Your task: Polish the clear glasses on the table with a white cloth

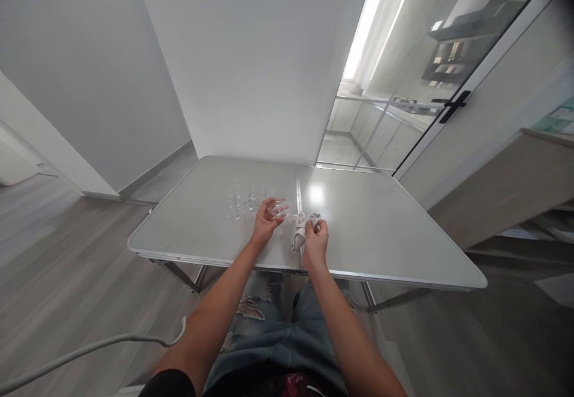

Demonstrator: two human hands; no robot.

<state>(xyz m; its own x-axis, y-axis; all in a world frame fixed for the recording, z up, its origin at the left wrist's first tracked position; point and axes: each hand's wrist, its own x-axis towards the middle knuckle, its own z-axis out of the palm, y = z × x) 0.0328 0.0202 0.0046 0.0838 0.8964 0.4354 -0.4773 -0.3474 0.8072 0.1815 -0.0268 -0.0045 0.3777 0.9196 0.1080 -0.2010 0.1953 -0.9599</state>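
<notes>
My left hand (265, 225) is closed around the bowl of a clear stemmed glass (280, 209), which lies tilted sideways above the table. The stem of this glass points right, toward a light-coloured cloth (298, 239). Pinched in the fingers of my right hand (316, 243), the cloth bunches about the foot end of the glass and hides it. Part of the cloth hangs down on the left of that hand. Several other clear glasses (251, 199) stand just left of and behind my left hand; they are faint and hard to tell apart.
Both hands are over a light grey folding table (381, 223) with a metal rim and a centre seam. A white wall (255, 74) rises behind it. At the right is a glass door with a black handle (455, 107). A pale curved cable or tube (112, 340) reaches in at lower left.
</notes>
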